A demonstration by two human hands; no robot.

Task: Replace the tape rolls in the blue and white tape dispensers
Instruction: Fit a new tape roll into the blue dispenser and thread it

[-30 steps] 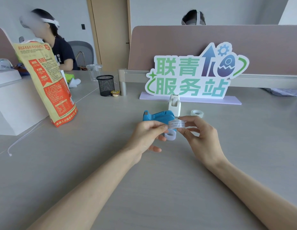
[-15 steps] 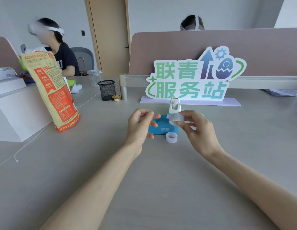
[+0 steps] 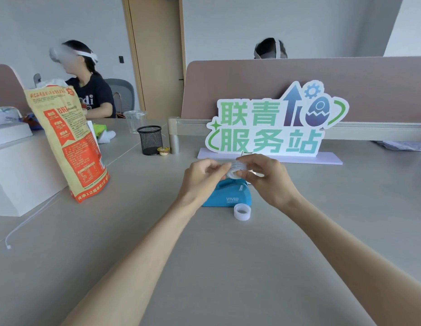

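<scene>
A clear tape roll [image 3: 236, 170] is held in the air by my right hand [image 3: 267, 178], thumb and fingers around its rim. My left hand [image 3: 200, 178] meets it from the left, its fingertips pinching at the roll's edge. Just below both hands lies the blue tape dispenser [image 3: 228, 195], marked VIVID, on the grey desk [image 3: 204, 267]. A second, white tape roll [image 3: 242, 212] lies flat on the desk by the dispenser's near right corner. The white dispenser is hidden behind my hands.
A standing sign [image 3: 273, 123] with green characters is just behind my hands. To the left stand an orange and red bag [image 3: 68, 142], a white box [image 3: 19, 170], a black mesh cup [image 3: 149, 140] and a small yellow tub [image 3: 163, 151]. Two persons sit beyond the desks.
My left hand, which had let go and opened half a second ago, has come back to the roll held by my right hand. Both hands have risen slightly above the blue dispenser.
</scene>
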